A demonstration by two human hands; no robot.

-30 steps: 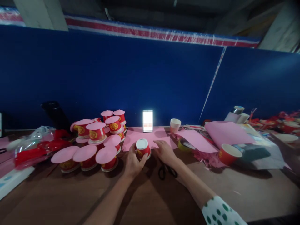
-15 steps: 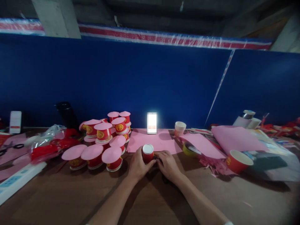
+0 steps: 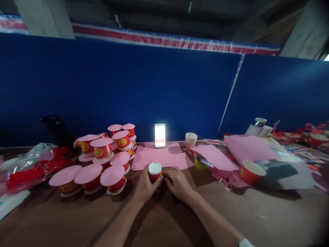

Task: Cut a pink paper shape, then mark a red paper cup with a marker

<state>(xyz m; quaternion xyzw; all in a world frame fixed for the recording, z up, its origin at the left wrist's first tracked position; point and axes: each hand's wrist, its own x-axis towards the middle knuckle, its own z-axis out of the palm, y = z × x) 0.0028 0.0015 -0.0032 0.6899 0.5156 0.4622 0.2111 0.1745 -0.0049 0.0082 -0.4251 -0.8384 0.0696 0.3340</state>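
Observation:
My left hand (image 3: 144,185) is wrapped round an upside-down red paper cup (image 3: 154,171) with a white base, standing at the near edge of a pink paper sheet (image 3: 159,158). My right hand (image 3: 177,183) lies right beside the cup with its fingers curled against the cup's lower side; what they hold, if anything, is hidden. Both forearms reach in from the bottom edge over the brown table (image 3: 159,219).
A cluster of upturned red cups with pink paper discs (image 3: 100,161) stands to the left. A lit phone (image 3: 160,136) leans on the blue partition (image 3: 128,85). A white cup (image 3: 191,140), pink sheets (image 3: 246,145), an open red cup (image 3: 250,172) and clutter lie right; a plastic bag (image 3: 33,164) left.
My right hand has come off the pink sheet and closed in on the cup held by my left hand. The scissors seen near my right wrist are hidden now.

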